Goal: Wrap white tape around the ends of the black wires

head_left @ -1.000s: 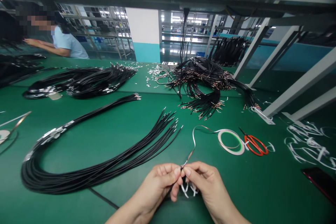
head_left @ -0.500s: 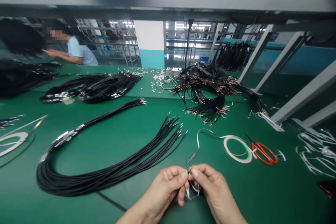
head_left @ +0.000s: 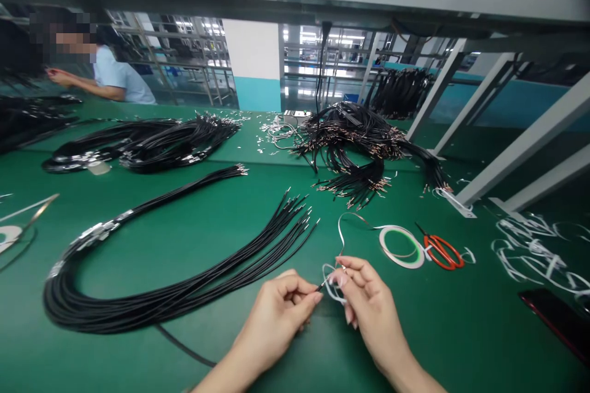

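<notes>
My left hand (head_left: 281,313) is closed on a black cable, pinching it near its end between thumb and forefinger; the tip points at my other hand. Just to the right, my right hand (head_left: 369,304) pinches a thin copper-coloured tape with a loose white backing strip (head_left: 332,295) curling below the fingers. From there the tape runs back to a flat tape roll (head_left: 381,250) with a green inner ring. Beyond my left hand lies a bent bundle of black cables (head_left: 152,310) with metal tips, banded by silvery labels. Scissors (head_left: 443,252) with orange handles lie beside the roll.
Several piles of black cables (head_left: 184,144) lie along the back of the green table (head_left: 193,239). Metal shelf legs (head_left: 530,135) stand at right, near white strip scraps (head_left: 530,252) and a dark phone-like object (head_left: 557,319). A co-worker (head_left: 115,77) sits at far left.
My hands have moved apart: the right has drawn up and away from the cable tip with the tape, exposing the tip. The whole view has shifted slightly.
</notes>
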Demonstrator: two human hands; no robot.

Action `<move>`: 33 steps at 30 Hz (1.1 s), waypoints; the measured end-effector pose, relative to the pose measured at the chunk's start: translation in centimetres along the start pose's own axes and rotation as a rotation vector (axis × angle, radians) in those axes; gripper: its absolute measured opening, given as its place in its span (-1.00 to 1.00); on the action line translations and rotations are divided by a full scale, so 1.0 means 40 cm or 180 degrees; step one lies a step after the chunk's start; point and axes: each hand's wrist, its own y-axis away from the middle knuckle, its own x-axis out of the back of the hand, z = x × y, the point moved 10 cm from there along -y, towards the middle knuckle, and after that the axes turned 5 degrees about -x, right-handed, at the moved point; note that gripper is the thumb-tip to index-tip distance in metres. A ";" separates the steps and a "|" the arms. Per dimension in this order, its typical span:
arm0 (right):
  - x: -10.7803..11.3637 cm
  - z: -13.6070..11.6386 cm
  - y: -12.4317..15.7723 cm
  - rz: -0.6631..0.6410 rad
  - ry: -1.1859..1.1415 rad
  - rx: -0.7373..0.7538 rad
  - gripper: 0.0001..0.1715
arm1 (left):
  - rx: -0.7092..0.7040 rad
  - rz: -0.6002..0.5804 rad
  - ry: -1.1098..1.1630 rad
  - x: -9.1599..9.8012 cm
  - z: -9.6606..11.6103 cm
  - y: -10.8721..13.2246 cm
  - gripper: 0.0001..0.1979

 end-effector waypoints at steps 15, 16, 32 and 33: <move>-0.033 0.034 0.005 -0.0126 -0.0222 0.0392 -0.43 | 0.0055 -0.0310 0.0280 -0.040 -0.039 0.002 -0.60; -0.026 0.032 0.004 -0.0072 -0.0184 0.0443 -0.41 | 0.0035 -0.0340 0.0204 -0.038 -0.042 0.000 -0.59; 0.138 0.055 -0.045 0.0673 -0.0213 0.0888 0.04 | -0.0950 0.0812 -0.1566 0.107 0.242 0.354 -0.60; 0.133 0.046 -0.040 0.0659 -0.0180 0.0948 0.04 | -0.0976 0.1068 -0.1422 0.152 0.264 0.394 -0.52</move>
